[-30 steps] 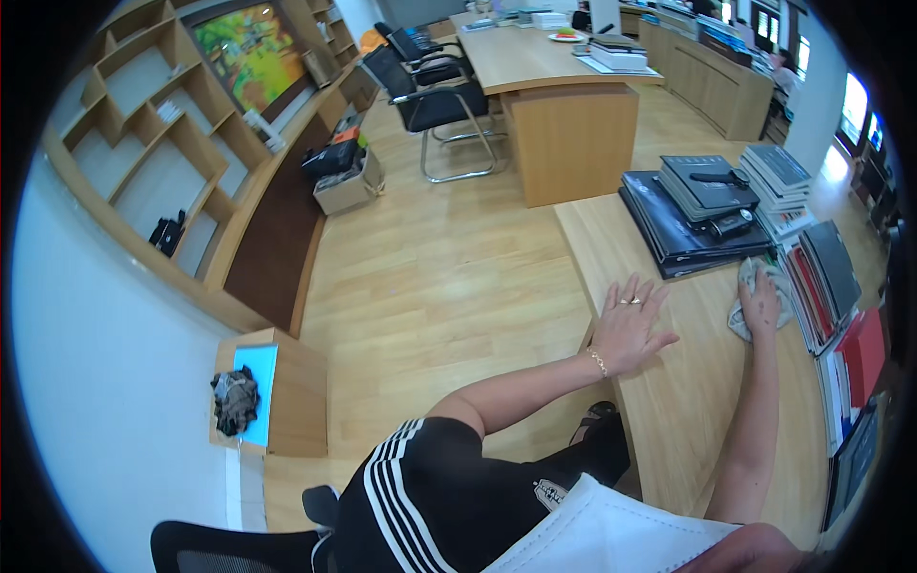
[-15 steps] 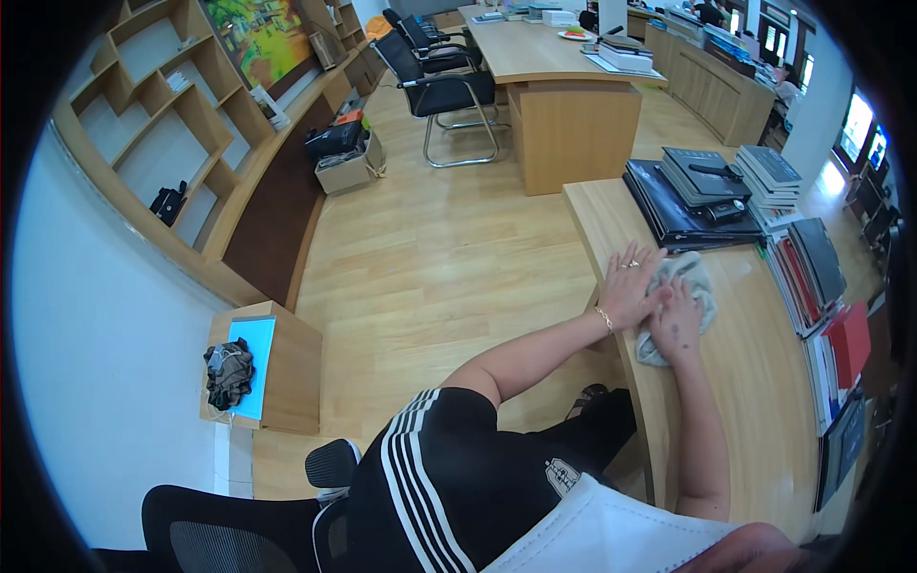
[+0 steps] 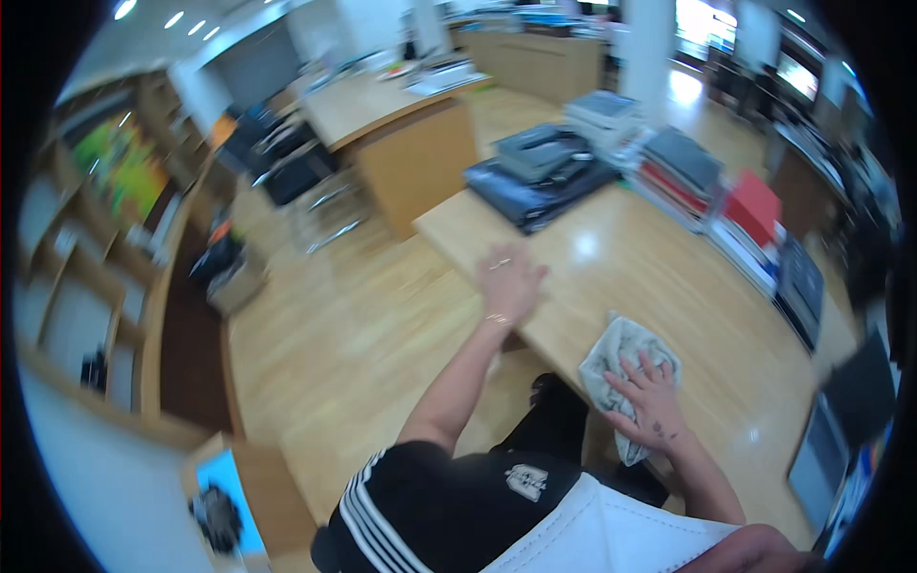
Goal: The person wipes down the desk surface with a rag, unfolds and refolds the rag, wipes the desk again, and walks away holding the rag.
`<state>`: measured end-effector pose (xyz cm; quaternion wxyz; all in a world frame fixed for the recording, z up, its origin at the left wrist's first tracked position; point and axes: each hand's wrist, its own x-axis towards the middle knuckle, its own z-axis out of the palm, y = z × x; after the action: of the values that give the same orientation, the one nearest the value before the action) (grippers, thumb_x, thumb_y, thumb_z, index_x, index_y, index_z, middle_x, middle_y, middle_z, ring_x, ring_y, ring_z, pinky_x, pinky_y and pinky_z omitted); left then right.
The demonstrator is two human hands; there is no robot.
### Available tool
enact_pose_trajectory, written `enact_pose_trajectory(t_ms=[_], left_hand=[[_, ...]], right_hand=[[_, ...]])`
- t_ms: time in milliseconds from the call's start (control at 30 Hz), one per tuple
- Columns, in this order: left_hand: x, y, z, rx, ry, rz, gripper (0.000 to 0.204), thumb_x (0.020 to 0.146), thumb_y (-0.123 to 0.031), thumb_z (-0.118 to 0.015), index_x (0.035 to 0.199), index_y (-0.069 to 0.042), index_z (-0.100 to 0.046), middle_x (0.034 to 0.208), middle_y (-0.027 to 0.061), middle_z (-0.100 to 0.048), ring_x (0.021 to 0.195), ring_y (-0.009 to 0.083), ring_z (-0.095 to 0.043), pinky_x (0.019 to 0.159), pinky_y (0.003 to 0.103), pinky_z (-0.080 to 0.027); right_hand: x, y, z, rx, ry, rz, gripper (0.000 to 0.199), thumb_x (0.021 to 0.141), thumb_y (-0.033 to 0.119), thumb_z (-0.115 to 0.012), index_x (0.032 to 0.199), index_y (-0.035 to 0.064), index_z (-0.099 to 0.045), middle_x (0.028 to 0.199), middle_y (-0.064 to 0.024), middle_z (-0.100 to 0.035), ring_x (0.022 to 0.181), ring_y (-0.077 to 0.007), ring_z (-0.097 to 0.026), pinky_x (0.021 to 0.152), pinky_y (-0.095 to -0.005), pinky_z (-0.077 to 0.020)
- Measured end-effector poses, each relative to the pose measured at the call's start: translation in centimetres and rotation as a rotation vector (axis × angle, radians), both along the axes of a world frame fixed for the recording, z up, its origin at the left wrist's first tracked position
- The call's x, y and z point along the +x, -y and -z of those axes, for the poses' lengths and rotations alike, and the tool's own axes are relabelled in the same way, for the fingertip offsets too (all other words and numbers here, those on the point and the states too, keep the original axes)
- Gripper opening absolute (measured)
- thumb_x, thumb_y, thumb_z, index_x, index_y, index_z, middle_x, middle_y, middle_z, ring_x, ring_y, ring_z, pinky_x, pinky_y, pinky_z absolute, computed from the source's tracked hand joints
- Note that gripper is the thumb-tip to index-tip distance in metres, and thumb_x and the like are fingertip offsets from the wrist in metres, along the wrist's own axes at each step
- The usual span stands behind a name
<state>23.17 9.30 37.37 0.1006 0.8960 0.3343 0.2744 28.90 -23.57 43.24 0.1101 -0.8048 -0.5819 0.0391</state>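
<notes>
A pale grey-white cloth [image 3: 611, 346] lies crumpled on the light wooden desk [image 3: 712, 286], and part of it hangs over the near edge. My right hand [image 3: 652, 401] rests flat on this cloth with its fingers spread, pressing it rather than gripping it. Farther along the same edge, my left hand [image 3: 511, 280] is apart from the cloth. It wears a ring and a bracelet, and its slightly blurred fingers are stretched out at the desk's left edge with nothing in them.
Black folders [image 3: 535, 191] lie at the desk's far end, beside stacked books [image 3: 604, 119]. Red and dark binders [image 3: 750, 205] line the far right side, and an open laptop [image 3: 823, 444] stands nearer. Left are black chairs [image 3: 296, 172], a filled box [image 3: 237, 284] and a wooden cabinet [image 3: 272, 497].
My hands, earlier together on the cloth, have separated. The right hand and the cloth have come nearer along the desk; the left hand is off the cloth. The view has turned right.
</notes>
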Motion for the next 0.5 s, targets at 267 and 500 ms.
enact_pose_trajectory(t_ms=[267, 500], left_hand=[[0.9, 0.9, 0.2, -0.058, -0.101, 0.025, 0.069, 0.092, -0.056, -0.044, 0.144, -0.012, -0.038, 0.146, 0.0198, -0.04, 0.139, 0.0421, -0.027, 0.113, 0.059, -0.01], [0.9, 0.7, 0.0, -0.019, -0.142, 0.013, 0.073, 0.091, -0.061, -0.042, 0.145, -0.012, -0.037, 0.147, 0.0201, -0.038, 0.141, 0.0416, -0.024, 0.113, 0.059, -0.008]], right_hand=[[0.8, 0.9, 2.9, 0.039, 0.026, 0.09, 0.063, 0.083, 0.052, -0.055, 0.138, 0.0219, -0.049, 0.15, -0.0128, -0.037, 0.138, -0.0419, -0.029, 0.108, -0.0642, -0.0153], [1.3, -8.4, 1.6, 0.006, 0.021, 0.043, 0.063, 0.087, 0.052, -0.046, 0.142, 0.0204, -0.044, 0.153, -0.012, -0.033, 0.14, -0.0382, -0.028, 0.107, -0.0644, -0.0181]])
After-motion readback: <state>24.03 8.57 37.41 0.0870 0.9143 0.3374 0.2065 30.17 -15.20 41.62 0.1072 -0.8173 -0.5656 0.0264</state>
